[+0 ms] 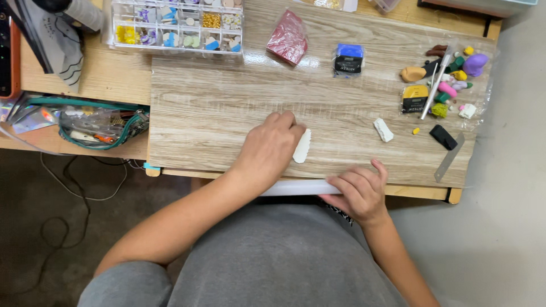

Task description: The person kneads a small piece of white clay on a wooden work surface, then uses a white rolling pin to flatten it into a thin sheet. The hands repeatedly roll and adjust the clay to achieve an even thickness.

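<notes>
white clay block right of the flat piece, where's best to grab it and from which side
Pinch the white clay block across its long sides, coming from above. It lies flat, slightly angled on the wood-grain board, with bare board around it; the narrow width suits a thumb-and-finger pinch.

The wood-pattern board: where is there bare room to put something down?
On the board, the left half is bare, between the bead organizer and the left hand on the white clay slab. A smaller patch lies beside the white clay block. The right end is crowded with coloured clay bits.
</notes>
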